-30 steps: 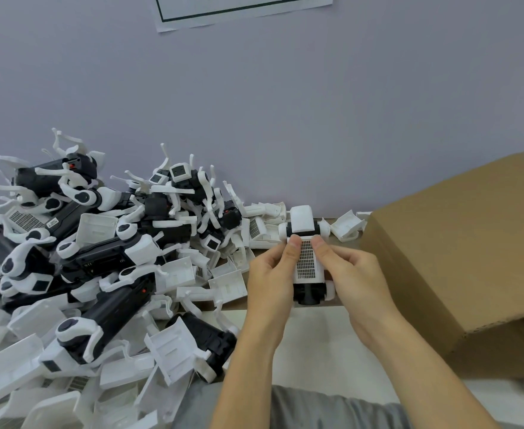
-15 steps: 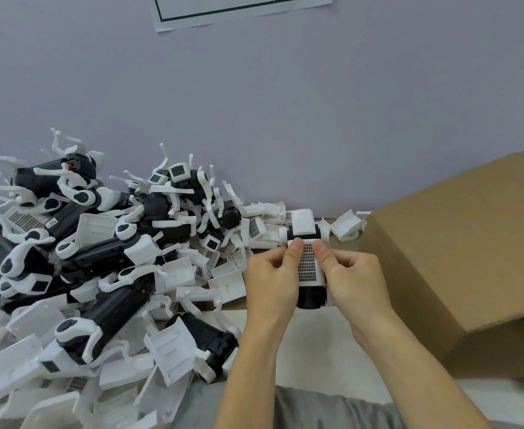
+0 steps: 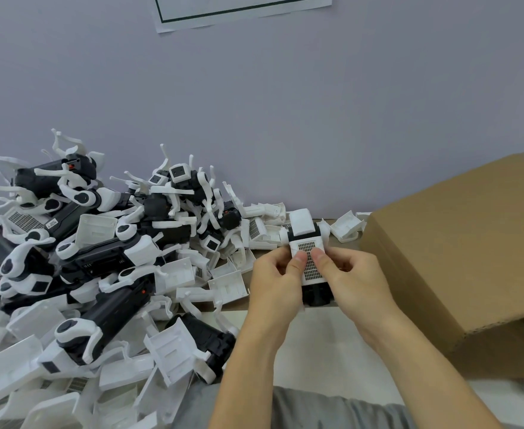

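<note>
I noted that the left hand [image 3: 281, 281] and the right hand [image 3: 352, 281] covered both flanks of the black-and-white unit [image 3: 301, 223]. Their thumbs masked part of its grille plate [image 3: 312, 274], and the fingers behind it were out of sight. The wall sheet [image 3: 242, 10] was cut by the top edge, the cardboard box [image 3: 458, 243] by the right edge, and the pile of parts [image 3: 69, 274] by the left and bottom edges. A label [image 3: 52, 223] on one black body was too small to read.
</note>
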Demonstrator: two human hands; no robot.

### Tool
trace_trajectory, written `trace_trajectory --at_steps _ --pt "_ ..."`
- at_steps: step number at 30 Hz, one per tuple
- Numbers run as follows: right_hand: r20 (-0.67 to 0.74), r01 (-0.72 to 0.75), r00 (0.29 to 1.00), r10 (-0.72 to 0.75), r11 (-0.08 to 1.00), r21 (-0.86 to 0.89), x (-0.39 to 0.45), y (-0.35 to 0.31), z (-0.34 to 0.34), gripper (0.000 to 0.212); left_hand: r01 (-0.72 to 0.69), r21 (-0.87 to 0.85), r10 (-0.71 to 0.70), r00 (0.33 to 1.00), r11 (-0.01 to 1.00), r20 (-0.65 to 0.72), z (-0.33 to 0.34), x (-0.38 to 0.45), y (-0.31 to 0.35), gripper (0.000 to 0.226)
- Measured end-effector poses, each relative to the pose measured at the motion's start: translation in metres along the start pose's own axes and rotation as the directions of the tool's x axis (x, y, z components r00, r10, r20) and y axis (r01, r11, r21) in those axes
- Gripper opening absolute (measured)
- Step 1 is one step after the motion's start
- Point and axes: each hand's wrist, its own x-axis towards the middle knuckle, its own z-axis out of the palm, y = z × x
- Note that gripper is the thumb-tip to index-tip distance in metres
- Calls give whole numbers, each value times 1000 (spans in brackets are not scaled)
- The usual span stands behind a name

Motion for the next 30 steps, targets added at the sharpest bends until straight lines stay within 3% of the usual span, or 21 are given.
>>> trace_trajectory --at_steps 6,12,15,20,30 --pt "9 0 1000 0 999 34 1 1 -2 17 -27 2 27 1000 1000 5 -1 0 0 22" --pt "-82 41 996 -32 993 110 2 2 0 24 -55 -67 60 995 996 77 1 -1 0 24" --pt "6 7 1000 -9 984 176 2 0 -3 22 -49 -100 51 998 994 21 0 1 0 27" --pt "6 152 988 -152 988 -7 -1 1 1 32 -19 -120 13 999 993 -50 -2 2 -1 27" --pt "-13 147 989 -148 987 -60 0 1 -1 32 -35 -79 28 995 996 -95 2 0 -1 26"
